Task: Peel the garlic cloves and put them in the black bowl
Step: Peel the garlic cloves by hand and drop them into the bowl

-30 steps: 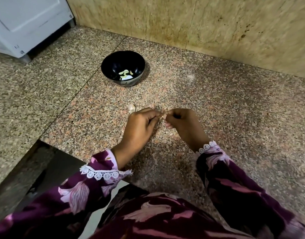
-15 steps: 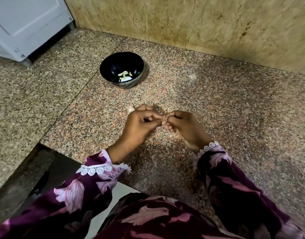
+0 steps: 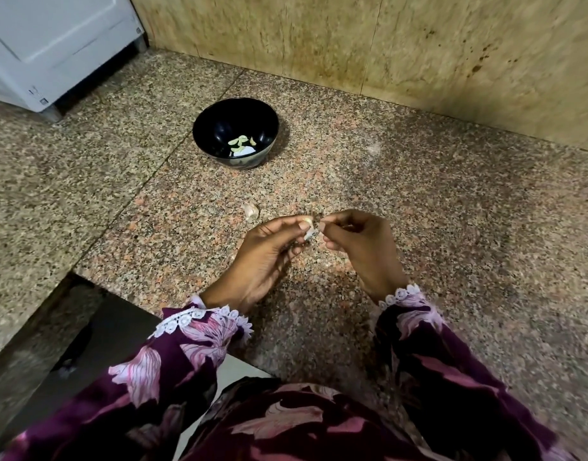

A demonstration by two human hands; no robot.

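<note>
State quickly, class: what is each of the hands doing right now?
Left hand: closed, pinching the garlic clove at its fingertips.
Right hand: closed, fingertips pinching the clove's papery skin.

One black bowl [image 3: 236,131] is sitting on the surface [image 3: 452,201], and about four peeled garlic cloves [image 3: 241,143] are lying inside it, though the exact number is hard to tell. One unpeeled clove [image 3: 251,211] is resting on the surface, and two hands, left hand [image 3: 269,251] and right hand [image 3: 359,241], are pinching one more clove [image 3: 309,227] between them
</note>
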